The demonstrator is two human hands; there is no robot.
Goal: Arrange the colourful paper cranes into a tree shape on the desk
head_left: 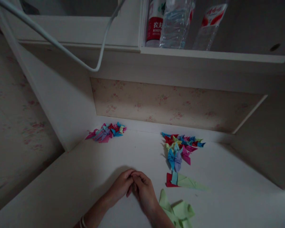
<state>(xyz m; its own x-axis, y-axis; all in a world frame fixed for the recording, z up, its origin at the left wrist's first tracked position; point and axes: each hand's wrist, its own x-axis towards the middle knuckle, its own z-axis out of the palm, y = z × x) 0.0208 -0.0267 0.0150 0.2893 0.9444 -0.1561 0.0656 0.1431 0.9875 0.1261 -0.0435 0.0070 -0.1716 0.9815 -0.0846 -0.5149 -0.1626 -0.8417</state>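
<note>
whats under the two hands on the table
White tabletop shows around the left grip and right grip. The surface directly beneath, and anything held inside, is covered.

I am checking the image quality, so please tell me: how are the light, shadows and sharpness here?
Head view: dim light overall; a soft shadow beside the bare left hand on the smooth white tabletop; same head view: small folded multicoloured paper pieces look slightly soft, pale reflections streak the middle clear plastic bottle.

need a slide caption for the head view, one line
Left hand and right hand meet at a white desk, a left pile and right pile of colourful folded paper farther back.
</note>
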